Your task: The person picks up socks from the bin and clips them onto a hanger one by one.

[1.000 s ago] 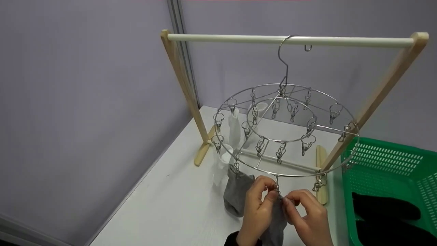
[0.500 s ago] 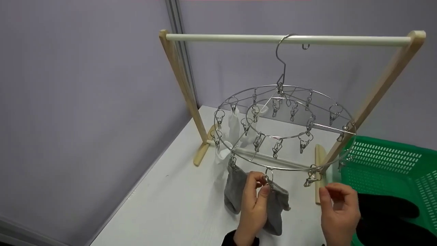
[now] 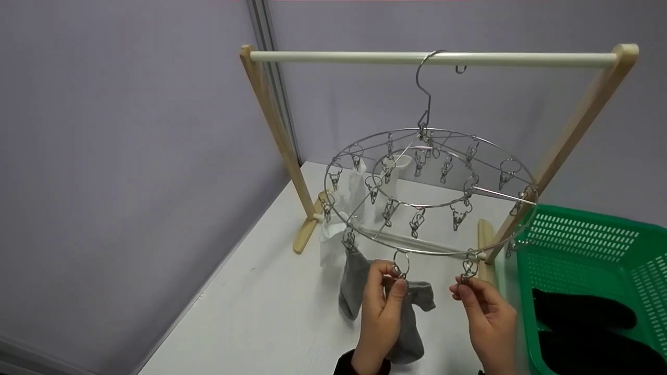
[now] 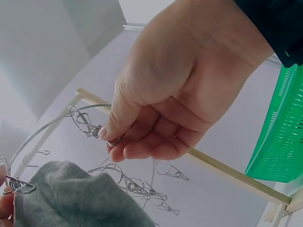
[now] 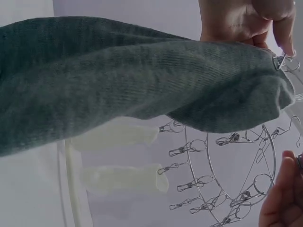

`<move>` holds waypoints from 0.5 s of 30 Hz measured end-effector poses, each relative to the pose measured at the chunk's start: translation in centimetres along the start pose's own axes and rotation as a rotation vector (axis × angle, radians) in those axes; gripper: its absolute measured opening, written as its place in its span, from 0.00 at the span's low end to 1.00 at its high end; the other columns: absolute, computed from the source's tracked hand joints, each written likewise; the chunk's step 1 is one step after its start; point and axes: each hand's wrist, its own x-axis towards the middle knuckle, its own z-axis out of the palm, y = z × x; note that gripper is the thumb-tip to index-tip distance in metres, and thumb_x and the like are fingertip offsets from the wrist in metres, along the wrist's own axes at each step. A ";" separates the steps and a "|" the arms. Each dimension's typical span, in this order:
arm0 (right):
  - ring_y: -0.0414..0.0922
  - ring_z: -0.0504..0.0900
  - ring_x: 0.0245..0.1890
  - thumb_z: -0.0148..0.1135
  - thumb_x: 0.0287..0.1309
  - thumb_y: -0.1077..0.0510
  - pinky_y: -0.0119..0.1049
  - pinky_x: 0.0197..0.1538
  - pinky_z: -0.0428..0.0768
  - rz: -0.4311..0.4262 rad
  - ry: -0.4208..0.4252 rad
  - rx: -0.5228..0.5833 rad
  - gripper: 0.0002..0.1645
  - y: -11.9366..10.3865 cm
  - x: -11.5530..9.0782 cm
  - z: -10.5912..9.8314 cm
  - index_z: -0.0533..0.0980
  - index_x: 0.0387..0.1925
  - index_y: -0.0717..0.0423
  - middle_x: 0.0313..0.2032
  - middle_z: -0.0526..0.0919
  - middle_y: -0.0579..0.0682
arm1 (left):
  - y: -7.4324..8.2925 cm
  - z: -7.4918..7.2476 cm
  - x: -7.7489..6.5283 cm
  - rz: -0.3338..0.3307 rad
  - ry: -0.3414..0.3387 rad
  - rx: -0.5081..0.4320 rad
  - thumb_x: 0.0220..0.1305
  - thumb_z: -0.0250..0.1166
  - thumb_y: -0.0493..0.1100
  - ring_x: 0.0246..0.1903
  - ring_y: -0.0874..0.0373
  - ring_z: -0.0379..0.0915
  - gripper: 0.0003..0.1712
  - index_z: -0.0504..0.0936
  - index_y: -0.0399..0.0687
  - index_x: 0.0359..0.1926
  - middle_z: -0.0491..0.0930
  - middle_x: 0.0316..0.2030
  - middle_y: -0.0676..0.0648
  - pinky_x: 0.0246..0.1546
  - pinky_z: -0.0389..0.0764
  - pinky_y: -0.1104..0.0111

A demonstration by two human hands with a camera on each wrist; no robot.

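A round wire clip hanger hangs by its hook, with metal clips around its rings. My left hand pinches a clip on the front rim, and a grey sock hangs from it, its top edge sticking out to the right. Just to the right, my right hand pinches another clip between thumb and fingers; in the left wrist view this clip bears no sock. A second grey sock hangs from the clip left of my left hand.
The hanger's hook rests over the white bar of a wooden stand. White socks hang at the hanger's left and back. A green basket with black socks stands at the right on the white table.
My right hand has let go of the grey sock, swung out right and come back to pinch the neighbouring clip. My left hand stays on its clip, shifting slightly left with the hanger.
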 end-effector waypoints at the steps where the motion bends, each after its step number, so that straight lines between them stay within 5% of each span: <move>1: 0.43 0.74 0.24 0.49 0.46 0.71 0.26 0.28 0.72 -0.002 -0.007 -0.011 0.06 -0.1 0.0 -0.1 0.70 0.29 0.68 0.25 0.75 0.55 | -0.1 0.0 0.0 -0.012 0.013 0.004 0.52 0.47 0.29 0.27 0.58 0.62 0.05 0.61 0.37 0.32 0.62 0.28 0.44 0.26 0.67 0.71; 4: 0.42 0.74 0.24 0.49 0.46 0.69 0.26 0.29 0.72 0.057 -0.024 -0.022 0.05 -0.4 -0.3 -0.1 0.70 0.28 0.66 0.24 0.74 0.54 | -1.2 -0.2 -0.3 -0.012 0.062 0.050 0.53 0.50 0.34 0.28 0.58 0.63 0.07 0.62 0.41 0.34 0.64 0.30 0.47 0.27 0.67 0.69; 11: 0.42 0.71 0.24 0.48 0.48 0.67 0.25 0.29 0.71 0.115 -0.072 -0.064 0.04 -1.2 -0.8 0.0 0.70 0.28 0.63 0.22 0.73 0.50 | -13.9 -1.4 -2.4 0.136 0.218 0.286 0.49 0.55 0.36 0.31 0.58 0.59 0.15 0.63 0.48 0.39 0.62 0.33 0.50 0.29 0.61 0.70; 12: 0.42 0.71 0.24 0.48 0.48 0.67 0.25 0.29 0.71 0.103 -0.081 -0.062 0.04 -1.3 -0.8 0.1 0.69 0.28 0.63 0.21 0.72 0.50 | -13.1 -1.4 -2.2 0.162 0.233 0.297 0.49 0.55 0.35 0.30 0.57 0.59 0.12 0.64 0.46 0.36 0.62 0.31 0.49 0.28 0.61 0.69; 15: 0.43 0.71 0.24 0.47 0.48 0.68 0.25 0.30 0.71 0.063 -0.108 -0.056 0.04 -1.3 -0.9 0.4 0.69 0.28 0.64 0.21 0.72 0.49 | -14.2 -1.6 -2.4 0.219 0.266 0.326 0.47 0.56 0.33 0.24 0.60 0.58 0.09 0.66 0.47 0.29 0.61 0.25 0.51 0.22 0.60 0.71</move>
